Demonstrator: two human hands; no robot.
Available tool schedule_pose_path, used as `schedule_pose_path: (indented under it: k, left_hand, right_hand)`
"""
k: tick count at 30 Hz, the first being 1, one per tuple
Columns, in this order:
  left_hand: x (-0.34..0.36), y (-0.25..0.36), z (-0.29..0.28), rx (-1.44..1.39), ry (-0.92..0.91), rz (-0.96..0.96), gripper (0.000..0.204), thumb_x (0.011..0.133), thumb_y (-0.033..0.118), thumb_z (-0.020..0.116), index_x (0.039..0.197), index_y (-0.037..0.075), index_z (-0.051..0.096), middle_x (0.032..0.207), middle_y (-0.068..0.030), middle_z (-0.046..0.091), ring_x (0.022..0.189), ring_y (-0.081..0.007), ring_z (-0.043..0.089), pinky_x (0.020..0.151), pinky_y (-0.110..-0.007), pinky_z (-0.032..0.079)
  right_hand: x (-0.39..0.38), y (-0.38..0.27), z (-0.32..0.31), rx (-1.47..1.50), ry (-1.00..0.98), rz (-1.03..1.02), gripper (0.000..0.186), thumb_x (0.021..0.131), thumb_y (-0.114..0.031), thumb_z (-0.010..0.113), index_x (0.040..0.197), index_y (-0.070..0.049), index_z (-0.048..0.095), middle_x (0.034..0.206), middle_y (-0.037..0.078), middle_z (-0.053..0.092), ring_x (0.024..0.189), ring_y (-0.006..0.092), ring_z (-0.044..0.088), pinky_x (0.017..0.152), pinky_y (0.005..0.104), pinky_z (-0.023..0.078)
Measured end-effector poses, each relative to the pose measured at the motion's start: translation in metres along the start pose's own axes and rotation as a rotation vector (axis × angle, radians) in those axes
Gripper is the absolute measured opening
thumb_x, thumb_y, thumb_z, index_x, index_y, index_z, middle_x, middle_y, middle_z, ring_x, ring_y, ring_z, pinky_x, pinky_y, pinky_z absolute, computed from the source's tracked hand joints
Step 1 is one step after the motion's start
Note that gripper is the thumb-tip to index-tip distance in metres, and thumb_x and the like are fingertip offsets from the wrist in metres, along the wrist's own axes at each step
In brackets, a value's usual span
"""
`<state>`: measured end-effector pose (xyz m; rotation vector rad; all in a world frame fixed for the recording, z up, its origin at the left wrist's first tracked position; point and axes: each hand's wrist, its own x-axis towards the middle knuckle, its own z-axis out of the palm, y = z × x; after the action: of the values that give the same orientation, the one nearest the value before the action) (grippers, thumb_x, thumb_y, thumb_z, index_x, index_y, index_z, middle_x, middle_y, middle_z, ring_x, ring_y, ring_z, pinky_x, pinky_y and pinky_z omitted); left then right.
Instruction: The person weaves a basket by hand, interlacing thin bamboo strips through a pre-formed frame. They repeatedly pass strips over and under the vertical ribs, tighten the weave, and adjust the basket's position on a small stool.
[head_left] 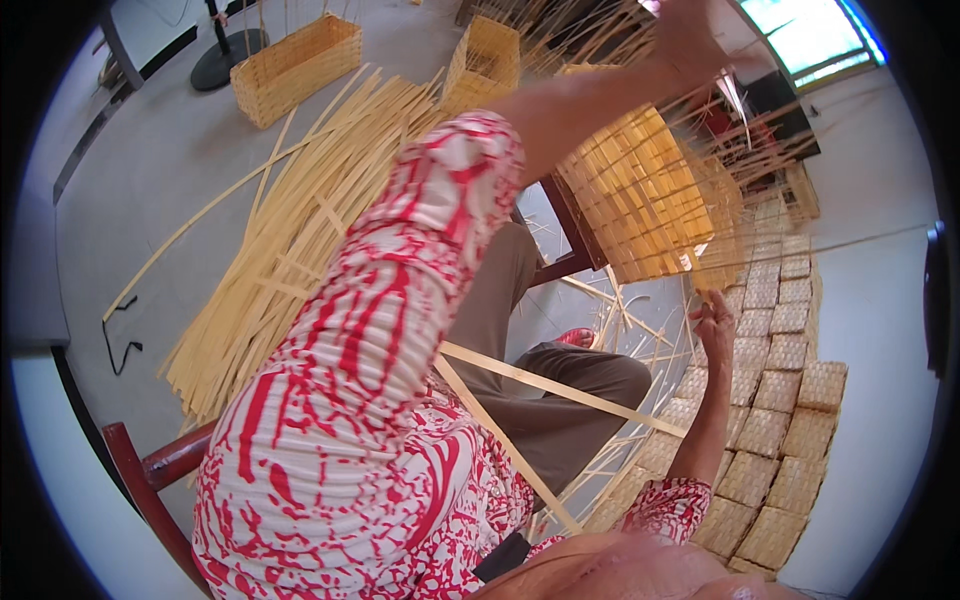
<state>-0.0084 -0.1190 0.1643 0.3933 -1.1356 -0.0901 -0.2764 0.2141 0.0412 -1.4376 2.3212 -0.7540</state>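
A half-woven bamboo basket, with long loose strips bristling from its far and right sides, leans on a dark red wooden frame before me. Across the picture reaches my left arm in a red-and-white sleeve, and my left hand is a blur among the strips beyond the basket; its fingers cannot be made out. Just below the basket's near right corner is my right hand, fingers bent and drawn together; whatever they hold is too small to name. Two flat bamboo strips lie across my lap.
A big pile of loose strips covers the floor at left. Finished rectangular baskets stand behind it. Several rows of small woven blocks line the right wall. Strip scraps litter the floor by my foot. A red chair rail is at lower left.
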Motion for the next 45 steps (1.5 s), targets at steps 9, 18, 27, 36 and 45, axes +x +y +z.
schedule_pose_path:
  k: [9,18,27,36,45]
  left_hand:
    - [-0.156,-0.014,-0.103,0.139,-0.763,0.178,0.053,0.079,0.013,0.072,0.129,0.013,0.054,0.131,-0.0094,0.051,0.110,-0.0311,0.058,0.090,-0.042,0.053]
    - [-0.196,-0.018,-0.087,0.189,-0.835,0.115,0.063,0.077,0.004,0.068,0.136,0.018,0.052,0.136,-0.0135,0.046,0.112,-0.0328,0.058,0.078,-0.040,0.057]
    - [-0.191,-0.012,-0.097,0.141,-0.789,0.105,0.061,0.077,0.003,0.067,0.133,0.021,0.055,0.131,-0.0095,0.049,0.112,-0.0296,0.059,0.068,-0.035,0.059]
    - [-0.192,-0.003,-0.098,0.135,-0.773,0.113,0.059,0.076,0.004,0.069,0.132,0.022,0.057,0.129,-0.0086,0.051,0.107,-0.0276,0.060,0.063,-0.033,0.059]
    - [-0.197,-0.017,-0.104,0.235,-0.735,0.149,0.055,0.080,0.001,0.063,0.128,0.027,0.059,0.125,-0.0077,0.054,0.098,-0.0267,0.065,0.060,-0.033,0.059]
  right_hand:
    - [-0.013,-0.027,0.013,-0.686,0.472,-0.420,0.027,0.088,-0.003,0.059,0.115,-0.007,0.065,0.102,0.012,0.069,0.083,0.0238,0.067,0.074,0.0347,0.052]
    - [-0.038,-0.026,0.090,0.734,0.211,0.173,0.032,0.099,-0.023,0.063,0.128,-0.009,0.062,0.105,0.005,0.065,0.082,0.0126,0.058,0.070,0.0259,0.049]
    - [0.014,0.013,0.096,1.308,0.424,-0.085,0.035,0.100,-0.029,0.059,0.129,-0.008,0.058,0.121,0.004,0.062,0.103,0.0149,0.055,0.096,0.0329,0.043]
    - [0.006,0.000,0.102,1.359,0.569,-0.089,0.026,0.099,-0.020,0.060,0.109,0.003,0.064,0.115,0.017,0.064,0.111,0.0279,0.060,0.101,0.0424,0.051]
    - [0.004,0.017,0.101,1.274,0.570,-0.099,0.023,0.099,-0.018,0.060,0.109,0.003,0.064,0.110,0.016,0.066,0.104,0.0241,0.063,0.097,0.0404,0.054]
